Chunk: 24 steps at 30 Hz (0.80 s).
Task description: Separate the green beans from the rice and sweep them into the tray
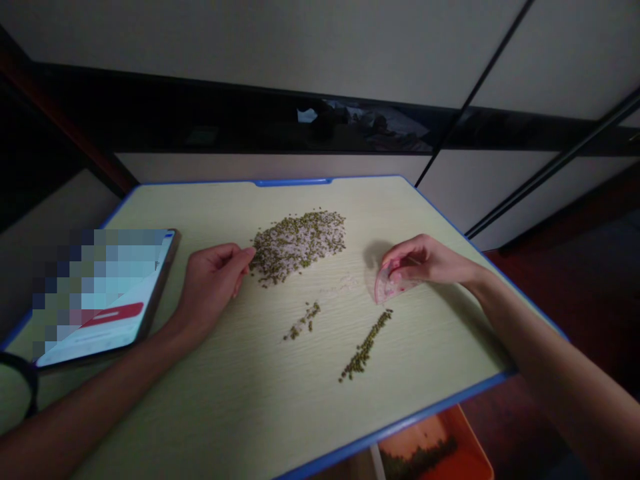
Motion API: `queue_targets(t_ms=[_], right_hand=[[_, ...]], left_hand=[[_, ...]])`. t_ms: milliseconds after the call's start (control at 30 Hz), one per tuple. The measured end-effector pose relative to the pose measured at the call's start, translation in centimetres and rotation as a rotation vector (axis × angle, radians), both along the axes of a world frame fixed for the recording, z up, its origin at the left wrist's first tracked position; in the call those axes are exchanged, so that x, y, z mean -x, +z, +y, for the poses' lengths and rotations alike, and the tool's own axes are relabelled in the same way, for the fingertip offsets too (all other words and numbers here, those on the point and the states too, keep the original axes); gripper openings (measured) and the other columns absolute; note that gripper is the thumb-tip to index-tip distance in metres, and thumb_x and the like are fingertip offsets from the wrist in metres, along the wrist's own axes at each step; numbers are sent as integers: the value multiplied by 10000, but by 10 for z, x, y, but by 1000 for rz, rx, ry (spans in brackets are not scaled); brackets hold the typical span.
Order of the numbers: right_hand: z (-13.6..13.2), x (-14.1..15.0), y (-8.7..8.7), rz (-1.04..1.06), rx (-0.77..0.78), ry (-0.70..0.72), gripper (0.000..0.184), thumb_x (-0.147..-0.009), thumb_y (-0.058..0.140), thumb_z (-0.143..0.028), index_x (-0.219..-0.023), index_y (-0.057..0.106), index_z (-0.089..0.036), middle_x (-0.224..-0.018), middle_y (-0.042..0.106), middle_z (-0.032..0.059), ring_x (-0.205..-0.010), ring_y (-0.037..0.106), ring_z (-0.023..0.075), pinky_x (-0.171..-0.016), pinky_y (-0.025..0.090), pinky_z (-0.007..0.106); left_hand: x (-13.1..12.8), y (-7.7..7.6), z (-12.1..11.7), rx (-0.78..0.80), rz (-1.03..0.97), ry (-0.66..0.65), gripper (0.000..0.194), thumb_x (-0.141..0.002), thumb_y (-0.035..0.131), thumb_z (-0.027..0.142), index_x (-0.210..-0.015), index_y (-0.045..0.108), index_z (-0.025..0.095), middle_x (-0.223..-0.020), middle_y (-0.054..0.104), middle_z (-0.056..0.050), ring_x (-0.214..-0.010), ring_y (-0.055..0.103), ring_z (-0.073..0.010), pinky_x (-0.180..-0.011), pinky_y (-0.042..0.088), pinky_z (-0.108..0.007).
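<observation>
A mixed pile of green beans and pale grains (300,243) lies on the table. At its left edge is my left hand (213,280), thumb pressed to the fingers; I cannot make out whether anything is between them. My right hand (425,260) grips a clear plastic protractor (387,287) with red markings, tilted against the tabletop. Just below it runs a narrow line of green beans (367,347). Between that line and the pile lies a small strip of beans with pale grains (303,321). A faint trail of pale grains (343,285) stretches toward the protractor.
On the left of the blue-edged table (240,407) stands a tablet (115,320), its screen partly blurred out. Below the front edge, an orange container (425,433) holds green beans. A dark ring-shaped rim (33,380) shows at lower left. Cabinet panels (250,53) rise behind.
</observation>
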State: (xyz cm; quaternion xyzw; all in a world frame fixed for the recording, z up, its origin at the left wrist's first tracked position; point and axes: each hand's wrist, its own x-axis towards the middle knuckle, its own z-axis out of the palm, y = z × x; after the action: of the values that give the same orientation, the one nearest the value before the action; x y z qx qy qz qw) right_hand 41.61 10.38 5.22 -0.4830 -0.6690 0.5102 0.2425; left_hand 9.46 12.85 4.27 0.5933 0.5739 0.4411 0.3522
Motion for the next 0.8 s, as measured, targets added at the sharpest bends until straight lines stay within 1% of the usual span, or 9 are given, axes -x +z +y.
queue_targets(t_ms=[133, 267, 367, 500, 600, 700, 800], right_hand=[[-1, -6, -1, 8, 32, -23, 214, -668, 739, -259, -808, 684, -107, -648, 641, 14, -540, 554, 88, -501, 441, 208], [-6, -15, 0, 20, 58, -29, 190, -680, 734, -235, -812, 693, -105, -667, 660, 27, -554, 577, 92, -521, 460, 213], [-7, -14, 1, 24, 57, -22, 182, -682, 731, -224, -816, 696, -105, -683, 664, 32, -570, 582, 94, -533, 470, 215], [-5, -3, 2, 10, 17, 12, 176, -684, 720, -208, -820, 691, -100, -682, 647, 24, -574, 573, 92, -540, 471, 217], [-1, 9, 1, 3, -30, 40, 171, -691, 706, -206, -822, 686, -97, -645, 607, 4, -547, 542, 84, -501, 435, 206], [4, 20, -3, 4, -116, 13, 172, -685, 704, -208, -813, 681, -95, -594, 551, -21, -493, 461, 60, -445, 356, 188], [6, 27, -8, 33, -159, -33, 197, -704, 681, -217, -854, 669, -92, -585, 545, -19, -485, 446, 63, -445, 343, 197]], left_hand=[[0, 1, 0, 9, -14, 10, 305, -677, 559, 320, -427, 453, 183, -280, 353, 88, -301, 294, -36, -360, 219, -173], [-1, 1, 0, 24, -31, 15, 300, -669, 564, 317, -428, 448, 182, -289, 358, 87, -301, 297, -36, -358, 215, -175], [-1, 0, 0, 13, -26, 12, 305, -671, 568, 312, -423, 449, 182, -287, 359, 86, -303, 299, -36, -360, 216, -174], [-1, 1, 0, 10, -4, 13, 318, -678, 565, 309, -412, 445, 183, -286, 357, 84, -309, 307, -37, -368, 231, -172], [-1, 2, 0, 11, -7, 16, 316, -676, 565, 305, -410, 443, 184, -285, 356, 84, -308, 306, -38, -365, 228, -173], [-2, 3, 0, 9, -13, 20, 308, -673, 565, 308, -415, 448, 185, -284, 353, 85, -303, 298, -38, -362, 223, -173], [-2, 2, -1, 13, -10, 13, 305, -672, 562, 319, -422, 449, 186, -285, 357, 84, -305, 304, -39, -362, 228, -169]])
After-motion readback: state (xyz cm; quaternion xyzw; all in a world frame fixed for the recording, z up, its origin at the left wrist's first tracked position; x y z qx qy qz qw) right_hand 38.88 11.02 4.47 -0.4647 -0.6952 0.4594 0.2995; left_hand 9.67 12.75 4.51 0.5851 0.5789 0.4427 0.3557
